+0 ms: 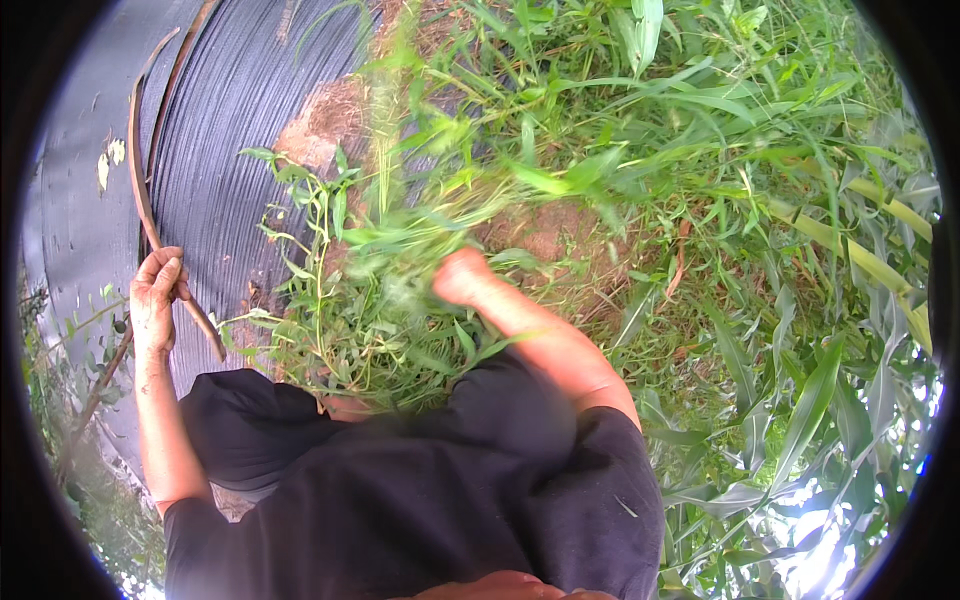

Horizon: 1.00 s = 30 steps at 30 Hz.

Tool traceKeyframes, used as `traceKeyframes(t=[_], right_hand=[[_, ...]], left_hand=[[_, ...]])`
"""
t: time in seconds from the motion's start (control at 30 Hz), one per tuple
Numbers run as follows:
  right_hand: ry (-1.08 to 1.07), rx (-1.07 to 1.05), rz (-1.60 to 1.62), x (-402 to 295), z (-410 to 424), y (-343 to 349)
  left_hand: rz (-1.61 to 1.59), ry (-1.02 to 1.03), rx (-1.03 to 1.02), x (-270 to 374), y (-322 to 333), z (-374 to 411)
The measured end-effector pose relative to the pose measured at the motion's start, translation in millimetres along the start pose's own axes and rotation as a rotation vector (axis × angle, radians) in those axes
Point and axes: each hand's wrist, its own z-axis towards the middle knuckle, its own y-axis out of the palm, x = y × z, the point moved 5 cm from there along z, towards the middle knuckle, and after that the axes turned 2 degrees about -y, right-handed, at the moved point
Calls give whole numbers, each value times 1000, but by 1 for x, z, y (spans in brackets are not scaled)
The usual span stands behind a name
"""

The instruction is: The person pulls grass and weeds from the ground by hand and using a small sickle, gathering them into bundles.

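Observation:
My left hand (pixel 159 289) is closed around the lower part of a long, curved wooden stick (pixel 138 150). The stick's thin end points up and away over the black ground-cover sheet (pixel 232 112), and its lower end sticks out below my fist. My right hand (pixel 459 276) is blurred, with my arm stretched forward into the weeds. A bunch of long green grass (pixel 442 225) gathers at that fist and fans out from it, also blurred. My right fingers are largely hidden by blades. Leafy weeds (pixel 330 300) lie heaped between my two hands, close to my knees.
Reddish bare soil (pixel 547 232) shows beyond my right forearm, and a soil mound (pixel 322 124) sits on the sheet. Thick grass (pixel 675 112) fills the far right. Tall broad-leaved stalks (pixel 817 405) stand along my right side. A thin branch (pixel 97 390) rises at the left.

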Motion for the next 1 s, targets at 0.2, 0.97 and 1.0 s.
traceKeyframes(t=[0.2,0.97,1.0], right_hand=[[349,-38,-270,30,-17,-95],[89,644,-117,123,32,-116],[119,600,-369,105,25,-103]], left_hand=[[48,68,-72,11,14,0],[-33,19,-38,9,1,-23],[-35,21,-47,10,3,-21]])
